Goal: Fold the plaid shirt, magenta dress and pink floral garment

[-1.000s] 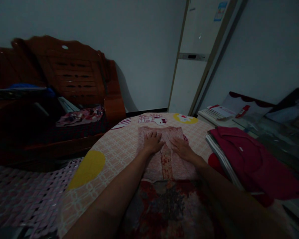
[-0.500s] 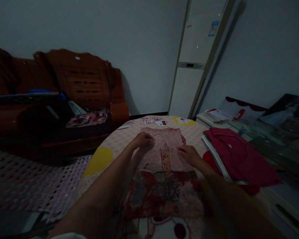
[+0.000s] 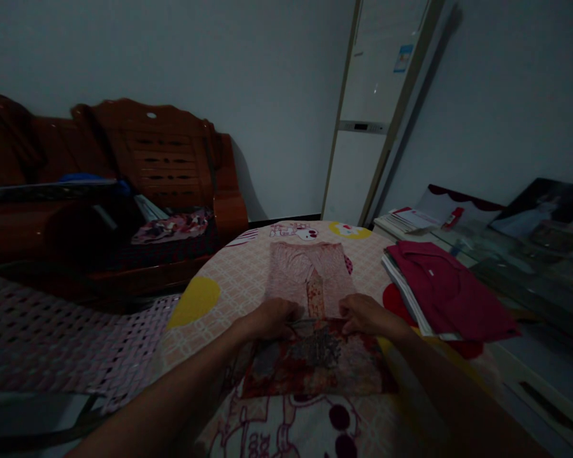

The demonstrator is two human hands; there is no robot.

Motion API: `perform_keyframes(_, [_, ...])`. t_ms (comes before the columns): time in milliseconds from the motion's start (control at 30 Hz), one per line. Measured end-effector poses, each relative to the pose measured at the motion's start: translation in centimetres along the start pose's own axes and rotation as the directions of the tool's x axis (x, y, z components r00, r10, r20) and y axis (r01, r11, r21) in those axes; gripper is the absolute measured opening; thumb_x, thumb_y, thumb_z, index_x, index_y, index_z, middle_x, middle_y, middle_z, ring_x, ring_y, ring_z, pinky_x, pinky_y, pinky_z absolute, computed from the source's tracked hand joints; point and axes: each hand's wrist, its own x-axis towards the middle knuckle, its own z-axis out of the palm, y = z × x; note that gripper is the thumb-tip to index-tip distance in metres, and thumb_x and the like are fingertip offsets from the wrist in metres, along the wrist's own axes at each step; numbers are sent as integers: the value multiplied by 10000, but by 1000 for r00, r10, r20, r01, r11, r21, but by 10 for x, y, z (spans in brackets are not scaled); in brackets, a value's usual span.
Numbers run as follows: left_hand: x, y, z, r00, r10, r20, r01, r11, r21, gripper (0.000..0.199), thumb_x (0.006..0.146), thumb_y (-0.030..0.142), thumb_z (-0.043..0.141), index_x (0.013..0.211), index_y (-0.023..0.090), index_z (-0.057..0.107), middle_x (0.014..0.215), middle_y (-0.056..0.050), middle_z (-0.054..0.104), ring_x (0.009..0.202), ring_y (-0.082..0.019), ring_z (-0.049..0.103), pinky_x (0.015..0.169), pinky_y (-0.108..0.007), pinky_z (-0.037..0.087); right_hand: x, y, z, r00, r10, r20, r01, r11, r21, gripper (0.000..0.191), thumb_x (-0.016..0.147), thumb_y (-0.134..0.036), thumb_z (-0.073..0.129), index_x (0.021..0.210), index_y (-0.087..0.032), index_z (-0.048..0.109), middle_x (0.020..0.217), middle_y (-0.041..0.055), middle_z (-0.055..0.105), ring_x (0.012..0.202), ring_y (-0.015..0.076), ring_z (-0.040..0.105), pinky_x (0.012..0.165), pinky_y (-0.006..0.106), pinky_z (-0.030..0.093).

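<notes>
A garment (image 3: pixel 291 270) lies folded on the round table. Its upper part shows pale pink inner fabric, and the lower part is a red and grey printed panel (image 3: pixel 310 369) with a straight top edge. My left hand (image 3: pixel 274 318) is closed on the left stretch of that edge, thumb toward the middle. Across from it, my right hand (image 3: pixel 365 313) pinches the same edge on the right. Between the two hands a narrow strip of orange-patterned cloth shows. The fingertips are partly hidden in the dim light.
A patterned tablecloth (image 3: pixel 239 280) covers the table. On the right, a folded magenta garment (image 3: pixel 449 286) tops a stack of cloth beside a glass-topped cabinet (image 3: pixel 487 254). A woven chair (image 3: pixel 124 337) stands at left, a wooden sofa (image 3: pixel 167 146) behind it, and a tall air conditioner (image 3: pixel 358 165) at the back.
Both hands have come down toward me from the pink upper part to the top edge of the printed panel and closed there. The view has shifted slightly.
</notes>
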Motion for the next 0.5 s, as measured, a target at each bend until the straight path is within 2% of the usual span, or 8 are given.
perform_keyframes(133, [2,1,-3,998,31,53,-33,999,22,212,677,321,755,763,194,609,773,2,653,713,-177,569,572,-249,306,5,-3,1,996,40,78,-44,998,44,257,605,-267,828,805,-175,695,784,18,664,747,165,573,581,239,271])
perform_keyframes(233, [1,2,-3,997,46,64,-44,998,-42,193,693,318,726,795,190,625,791,-1,664,718,-172,576,573,-241,321,6,-3,1,991,47,124,-59,994,92,195,612,-255,805,738,-167,685,688,-10,622,659,134,533,556,238,263])
perform_keyframes(367, [-3,4,-2,998,49,45,-46,997,-63,257,790,422,628,901,192,659,845,-33,690,726,-187,598,599,-251,356,1,-3,1,992,-10,123,-9,988,155,141,618,-212,758,695,-151,658,627,-34,563,600,109,475,531,235,256])
perform_keyframes(500, [-4,2,-6,998,38,51,-39,999,9,267,775,462,640,851,207,663,798,-32,678,700,-198,592,588,-262,351,-4,-3,-1,991,-48,127,13,966,260,107,608,-139,704,700,-148,649,624,-45,553,604,103,488,529,218,271])
